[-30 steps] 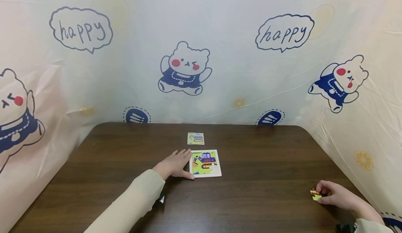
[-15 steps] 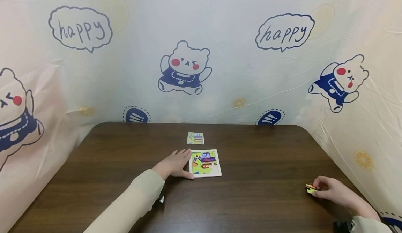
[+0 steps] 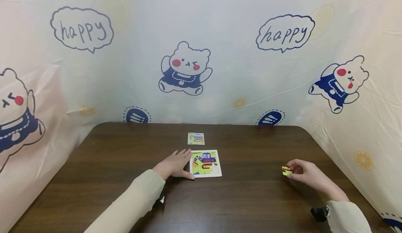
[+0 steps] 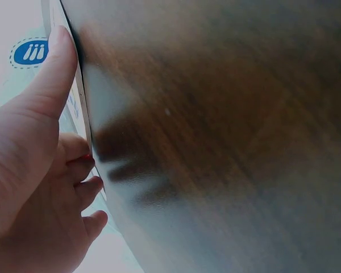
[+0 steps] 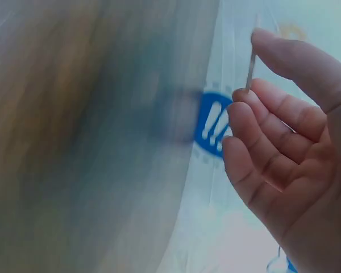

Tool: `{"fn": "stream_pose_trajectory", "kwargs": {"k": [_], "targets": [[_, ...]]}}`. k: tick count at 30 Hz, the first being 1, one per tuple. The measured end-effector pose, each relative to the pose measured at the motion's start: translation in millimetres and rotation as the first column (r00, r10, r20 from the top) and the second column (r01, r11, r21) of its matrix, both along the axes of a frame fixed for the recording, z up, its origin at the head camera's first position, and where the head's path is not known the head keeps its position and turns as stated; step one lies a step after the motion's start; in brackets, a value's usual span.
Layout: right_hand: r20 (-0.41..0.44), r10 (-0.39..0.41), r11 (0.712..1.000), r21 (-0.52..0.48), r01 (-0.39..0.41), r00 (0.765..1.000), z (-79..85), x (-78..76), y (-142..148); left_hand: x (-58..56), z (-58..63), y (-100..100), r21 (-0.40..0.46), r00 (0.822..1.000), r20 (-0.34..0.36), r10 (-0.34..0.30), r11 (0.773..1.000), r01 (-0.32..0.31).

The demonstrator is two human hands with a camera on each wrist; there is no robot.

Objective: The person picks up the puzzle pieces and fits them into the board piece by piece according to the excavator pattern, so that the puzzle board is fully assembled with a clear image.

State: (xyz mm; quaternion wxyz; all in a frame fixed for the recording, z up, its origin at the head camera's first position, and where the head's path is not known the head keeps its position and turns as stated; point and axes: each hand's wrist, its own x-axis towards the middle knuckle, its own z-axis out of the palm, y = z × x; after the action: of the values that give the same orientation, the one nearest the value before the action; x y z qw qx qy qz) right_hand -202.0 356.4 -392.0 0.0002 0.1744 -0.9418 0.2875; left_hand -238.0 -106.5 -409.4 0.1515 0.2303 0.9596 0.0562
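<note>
A white-framed jigsaw puzzle (image 3: pixel 205 163) with a blue digger picture lies on the table, its lower right part showing bare white. Along its left edge rests my left hand (image 3: pixel 175 164), fingers spread and fairly straight, the thumb at the lower left corner. Well to the right, my right hand (image 3: pixel 306 173) pinches a small green and orange puzzle piece (image 3: pixel 286 170) between thumb and fingers, above the table. In the right wrist view that puzzle piece (image 5: pixel 251 71) appears edge-on as a thin strip.
A small picture card (image 3: pixel 196 138) of a similar digger lies just behind the puzzle. The dark wooden table (image 3: pixel 245 205) ends at the back against a printed curtain (image 3: pixel 232 69), which also hangs at both sides.
My right hand has moved left and farther from me across the table, carrying the puzzle piece. The left hand and the framed puzzle have stayed in place.
</note>
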Motion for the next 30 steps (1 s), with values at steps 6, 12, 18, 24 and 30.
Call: {"fn": "stream_pose_trajectory", "kwargs": {"k": [6,12,18,24,30], "targets": [[-0.034,0.088,0.996,-0.012,-0.088,0.996,-0.6,-17.0,-32.2,0.1,-0.3,0.2,0.006,1.000,-0.002,-0.004,1.000,0.004],[-0.049,0.182,0.983,0.024,-0.181,0.982,0.5,-30.5,-67.7,0.3,0.5,-0.1,0.001,1.000,-0.003,0.002,1.000,-0.002],[-0.052,0.255,0.967,0.023,-0.254,0.965,-1.8,-37.8,-105.3,-0.2,-1.3,-0.3,0.000,1.000,-0.003,0.002,1.000,-0.002],[-0.062,0.304,0.949,0.108,-0.297,0.951,-5.0,-40.6,-146.0,-0.1,-0.2,0.7,0.005,1.000,0.003,0.008,1.000,-0.008],[-0.030,0.322,0.936,0.161,-0.314,0.946,-8.8,-41.2,-183.6,-0.7,-1.1,0.1,-0.007,1.000,0.000,0.011,1.000,-0.011]]}}
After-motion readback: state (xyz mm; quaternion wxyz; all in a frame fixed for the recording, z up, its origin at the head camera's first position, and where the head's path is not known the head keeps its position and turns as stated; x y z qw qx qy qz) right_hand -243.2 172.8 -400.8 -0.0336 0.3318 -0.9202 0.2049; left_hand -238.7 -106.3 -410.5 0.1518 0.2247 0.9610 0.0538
